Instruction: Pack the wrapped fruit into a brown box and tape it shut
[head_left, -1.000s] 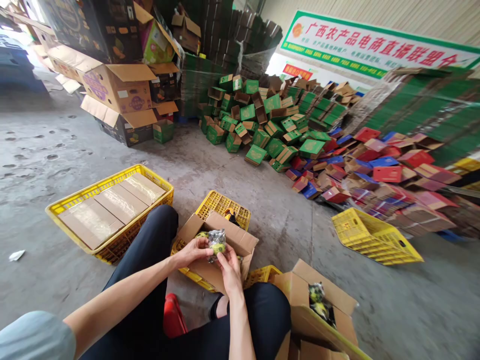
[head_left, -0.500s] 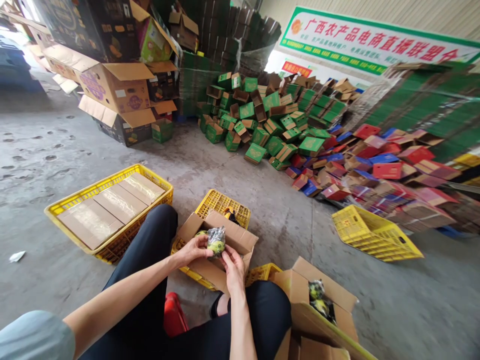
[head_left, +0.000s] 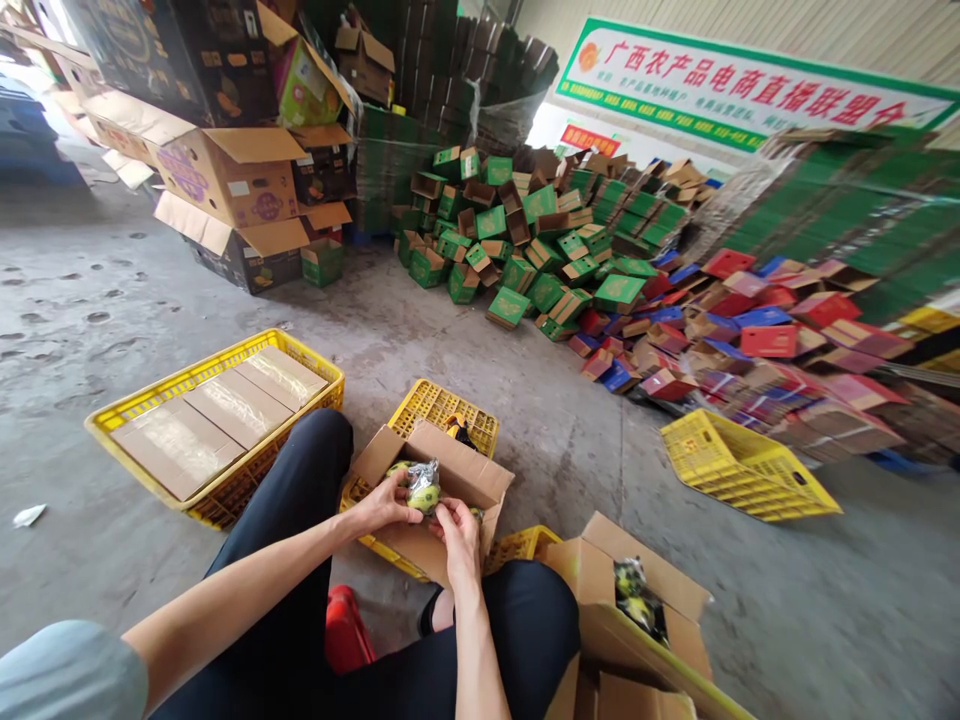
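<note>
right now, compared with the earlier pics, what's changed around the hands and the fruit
The wrapped fruit has shifted slightly left and appears turned a little between the left hand and right hand, over the open carton. Neither hand has visibly let go. The yellow crate with its taped boxes and the second carton stayed put.

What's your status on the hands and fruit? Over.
Left hand and right hand on plastic-wrapped green fruit. Fruit above open cardboard box. Box flaps spread; no obstruction visible.
</note>
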